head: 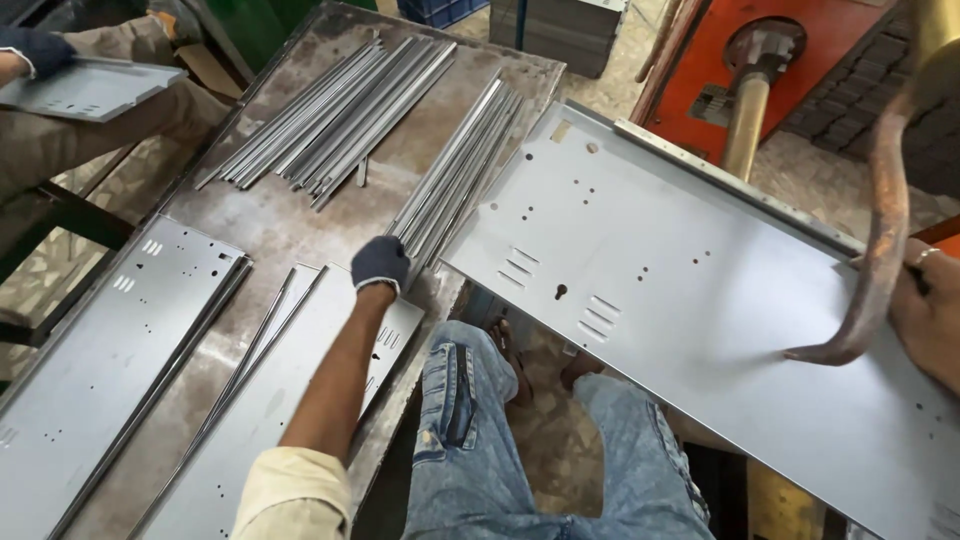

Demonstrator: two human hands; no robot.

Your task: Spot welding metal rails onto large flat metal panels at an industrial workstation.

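Honestly, the risk here looks like the big grey sheet panel (700, 300) slipping, since it hangs off the table (290, 225) edge over the knees with only the bare right hand (925, 305) at its far edge. Left hand (380, 264), gloved, is curled down onto the near ends of the metal strips (455, 175), fingers closed together over them. Can't tell the right fingers' state; a rusty curved arm (880, 230) hides them.

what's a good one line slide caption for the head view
Gloved left hand grips the near ends of thin grey metal strips on a worn steel table; right hand steadies a large perforated grey sheet-metal panel.
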